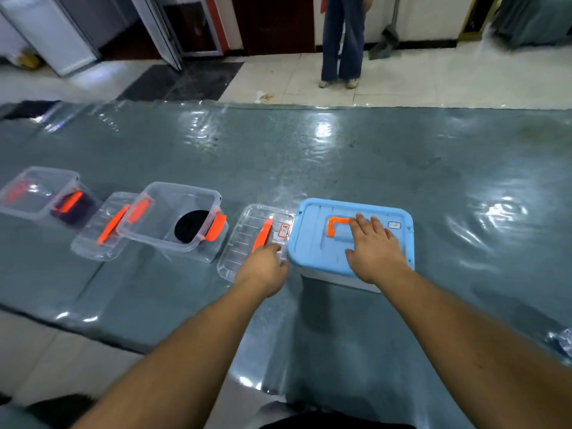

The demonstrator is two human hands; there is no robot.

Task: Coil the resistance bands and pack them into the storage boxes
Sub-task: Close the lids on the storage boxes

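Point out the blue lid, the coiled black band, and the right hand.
blue lid (322, 239): head view, bare left part of top.
black band (189, 226): head view, coil's middle, inside clear box.
right hand (376, 249): head view, back of hand.

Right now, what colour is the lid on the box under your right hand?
Light blue lid with an orange handle, right hand flat on it; head view.

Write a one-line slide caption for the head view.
Right hand flat on the blue lid, left hand at a clear lid; black coil already boxed.
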